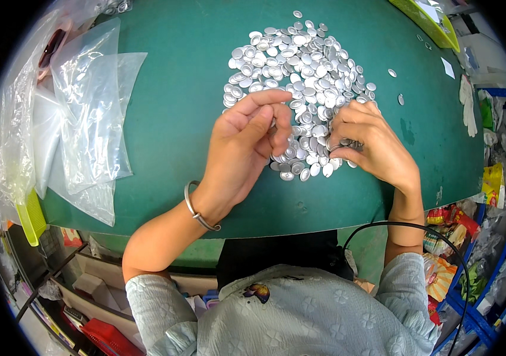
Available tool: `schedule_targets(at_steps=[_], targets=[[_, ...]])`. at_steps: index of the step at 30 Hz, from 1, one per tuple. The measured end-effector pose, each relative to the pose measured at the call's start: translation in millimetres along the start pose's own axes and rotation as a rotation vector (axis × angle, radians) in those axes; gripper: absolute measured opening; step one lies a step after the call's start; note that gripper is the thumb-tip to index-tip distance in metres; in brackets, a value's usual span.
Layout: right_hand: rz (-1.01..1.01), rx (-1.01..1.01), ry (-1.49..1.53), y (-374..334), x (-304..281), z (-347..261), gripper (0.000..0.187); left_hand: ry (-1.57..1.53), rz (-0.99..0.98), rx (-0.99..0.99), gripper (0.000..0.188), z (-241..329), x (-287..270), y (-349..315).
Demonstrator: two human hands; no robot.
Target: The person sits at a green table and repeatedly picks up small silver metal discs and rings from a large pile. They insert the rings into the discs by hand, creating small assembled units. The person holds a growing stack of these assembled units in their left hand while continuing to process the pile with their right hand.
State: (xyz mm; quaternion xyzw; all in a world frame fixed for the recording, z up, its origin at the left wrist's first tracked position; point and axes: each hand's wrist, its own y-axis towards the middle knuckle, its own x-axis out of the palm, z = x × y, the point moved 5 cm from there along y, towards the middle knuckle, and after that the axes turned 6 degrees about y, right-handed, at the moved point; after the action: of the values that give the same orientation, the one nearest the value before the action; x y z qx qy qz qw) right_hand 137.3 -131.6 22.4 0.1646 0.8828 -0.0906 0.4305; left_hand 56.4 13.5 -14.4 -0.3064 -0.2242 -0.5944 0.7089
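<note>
A heap of small oval silver metal discs (306, 65) is spread on the green tabletop (176, 89). My left hand (247, 133) is raised over the heap's near left side. Its thumb is pressed against curled fingers while the index finger points right; whatever they pinch, if anything, is hidden. At the heap's right edge, my right hand (371, 139) bends down with its fingers curled toward the thumb. Some silver discs show between that thumb and the fingers. A metal bangle (191, 207) circles my left wrist.
Clear plastic bags (90, 118) cover the table's left side, near a lime-green plastic piece (30, 216). A yellow-green basket (431, 24) and a white glove (467, 107) lie to the right. Several stray discs lie apart. A black cable (407, 224) loops past my right forearm.
</note>
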Motion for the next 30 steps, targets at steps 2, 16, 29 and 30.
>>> schedule_targets(at_steps=[2,16,29,30], targets=[[0.071,0.041,0.125,1,-3,2,0.013,0.053,0.029,0.034,0.022,1,-1,0],[0.393,0.115,1.275,-3,22,-5,0.006,0.463,-0.032,0.04,0.017,0,17,-8],[0.429,0.139,1.145,-5,20,-12,0.004,0.412,-0.035,-0.042,0.013,-3,12,-8],[0.457,0.122,1.079,-5,18,-14,0.004,0.407,-0.027,-0.049,0.013,-3,13,-8]])
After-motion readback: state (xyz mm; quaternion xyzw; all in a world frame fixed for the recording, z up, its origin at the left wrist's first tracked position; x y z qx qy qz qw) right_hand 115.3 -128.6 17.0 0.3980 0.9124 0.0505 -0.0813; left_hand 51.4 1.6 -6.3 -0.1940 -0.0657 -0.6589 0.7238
